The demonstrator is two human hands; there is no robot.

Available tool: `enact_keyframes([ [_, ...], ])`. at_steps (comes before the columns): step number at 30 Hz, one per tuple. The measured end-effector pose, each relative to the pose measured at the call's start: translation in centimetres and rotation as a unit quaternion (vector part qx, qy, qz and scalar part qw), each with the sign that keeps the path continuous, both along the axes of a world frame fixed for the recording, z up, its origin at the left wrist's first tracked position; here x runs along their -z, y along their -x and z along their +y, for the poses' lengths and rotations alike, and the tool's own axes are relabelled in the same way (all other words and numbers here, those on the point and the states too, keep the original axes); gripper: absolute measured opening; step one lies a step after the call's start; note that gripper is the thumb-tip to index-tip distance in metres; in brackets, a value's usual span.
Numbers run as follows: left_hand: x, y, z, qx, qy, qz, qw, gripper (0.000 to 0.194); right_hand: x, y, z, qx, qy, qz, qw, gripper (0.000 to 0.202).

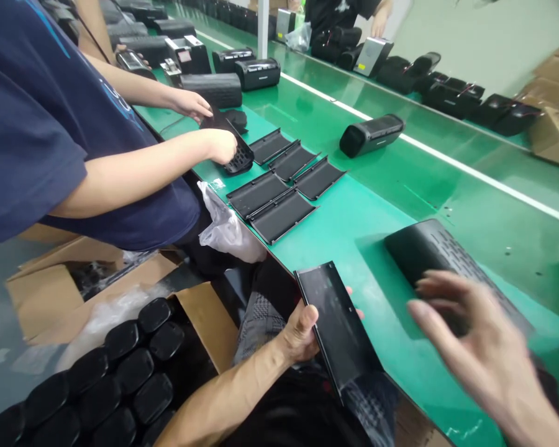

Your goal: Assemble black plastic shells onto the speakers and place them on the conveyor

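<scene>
My left hand point(302, 332) grips a flat black plastic panel point(338, 323) by its edge, held at the near edge of the green table point(368, 230). My right hand point(484, 347) is blurred, fingers spread, hovering just over a black perforated speaker housing point(428, 248) that lies on the table. Whether it touches the housing I cannot tell. Several more black panels point(279, 214) lie in rows on the table further ahead.
A co-worker in a dark blue shirt stands at left, both hands point(221, 146) on a black grille part point(237, 158). A black speaker point(370, 133) lies on the belt. A cardboard box point(200, 316) of black housings sits at lower left. More speakers line the far side.
</scene>
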State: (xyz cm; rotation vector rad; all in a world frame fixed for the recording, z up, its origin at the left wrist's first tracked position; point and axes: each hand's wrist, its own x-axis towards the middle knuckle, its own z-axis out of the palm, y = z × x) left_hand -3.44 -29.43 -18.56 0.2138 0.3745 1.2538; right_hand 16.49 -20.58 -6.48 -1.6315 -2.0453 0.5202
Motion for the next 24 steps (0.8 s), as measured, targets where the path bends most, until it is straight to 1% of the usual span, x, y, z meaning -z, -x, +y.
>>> enact_keyframes([
  [1,0.0,0.0,-0.1,0.006,-0.005,0.001,1.0,0.109,0.7,0.7,-1.6,-0.017,0.068,0.033,0.997,0.06],
  [3,0.0,-0.1,-0.3,0.011,-0.017,0.002,1.0,0.107,2.4,2.0,-4.1,-0.039,0.175,0.078,0.981,0.057],
  [5,-0.1,-0.2,-0.4,0.011,-0.031,0.013,0.999,0.106,4.1,3.0,-5.4,-0.043,0.221,0.095,0.97,0.052],
  [7,-0.3,-0.2,-0.4,0.012,-0.046,0.033,0.998,0.109,5.2,3.5,-5.8,-0.036,0.227,0.096,0.968,0.044],
  [10,-0.7,-0.3,-0.5,0.012,-0.057,0.06,0.997,0.113,6.0,3.7,-5.6,-0.034,0.204,0.084,0.975,0.035],
  [14,-1.0,-0.5,-0.5,0.014,-0.048,0.075,0.996,0.113,6.1,3.4,-5.5,-0.05,0.197,0.086,0.975,0.031],
  [19,-0.7,-0.7,-0.5,0.018,-0.048,0.064,0.997,0.113,5.8,3.4,-5.5,-0.058,0.209,0.089,0.972,0.031],
  [24,-0.6,-0.6,-0.6,0.025,-0.043,0.079,0.996,0.108,5.6,3.3,-5.4,-0.067,0.208,0.099,0.971,0.034],
])
